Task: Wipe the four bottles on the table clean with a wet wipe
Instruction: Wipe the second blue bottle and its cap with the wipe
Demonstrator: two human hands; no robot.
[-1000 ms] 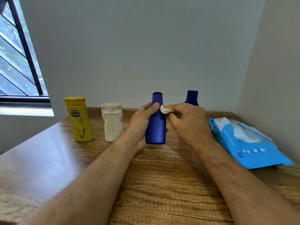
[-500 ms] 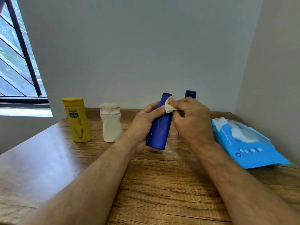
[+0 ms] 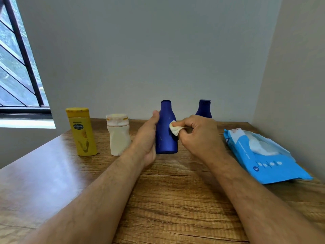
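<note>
Now L hand (image 3: 146, 138) grips the dark blue bottle (image 3: 166, 131) from its left side, thumb up along the shoulder, other fingers hidden behind it. R hand (image 3: 200, 136) pinches a small crumpled wet wipe (image 3: 174, 129) btw thumb and curled fingers, wipe pressed on the bottle's right side abt mid-body.

Vs 0.5 s ago: bottle was tilted w/ top leaning right, now upright, base at or just above the table (image 3: 167, 199), can't tell if touching. Wipe was up at the neck, now lower on the body. L thumb sits higher, near the shoulder. Vs 1.0 s ago: wipe also lower than then, bottle upright in both.

Writing: held bottle shows no readable label, only faint pale smudges on the front. Yellow bottle (image 3: 81, 132) reads "Vaseline" on a dark oval, stands upright far left. White bottle (image 3: 118, 135) next to it, cap stained orange-ish, no legible text. Second dark blue bottle (image 3: 204, 108) stands behind R hand, only top part seen, no text visible. Blue wet wipe pack (image 3: 260, 155) lies flat at right, flap open w/ a white wipe showing, "72" in a circle near its front edge; other print too small to read.

Window w/ dark bars (image 3: 19, 55) at upper left.
</note>
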